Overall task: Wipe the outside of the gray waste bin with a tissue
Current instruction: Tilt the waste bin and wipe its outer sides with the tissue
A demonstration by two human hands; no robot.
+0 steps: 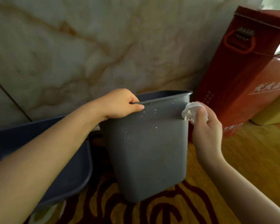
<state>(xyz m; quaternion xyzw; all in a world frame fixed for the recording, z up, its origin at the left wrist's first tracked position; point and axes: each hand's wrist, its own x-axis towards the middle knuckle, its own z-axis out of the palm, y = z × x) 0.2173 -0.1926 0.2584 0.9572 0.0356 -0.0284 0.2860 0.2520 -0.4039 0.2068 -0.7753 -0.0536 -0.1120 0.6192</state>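
A person steadies a gray bin [149,143] standing on a floor [252,152] patterned in yellow and dark red, seen from a head-worn camera looking down. The left hand [120,104] is closed over the bin's near rim at its left end, fingers hooked inside and thumb lying along the outer wall. The right hand [205,125] is curled tight around a crumpled white tissue [190,110], which touches the bin's upper right corner edge just under the rim. Small pale specks dot the bin's facing wall, thickest below the rim near the left hand and thinning further down. The bin is upright or very slightly tilted; the frame does not settle which. To the bin's left, touching or just beside it, sits a dark blue tub [68,167], partly hidden under the left forearm. To the bin's right, just behind the right hand, stands a tall red box [242,81] with a looped red handle on its end face and white lettering down its side. A yellow thing [271,117], only partly in view, rests against the box on the side away from the bin. Behind the bin rises a marble wall [103,46] of cream stone with brown veins, meeting the floor just past the bin's far rim.
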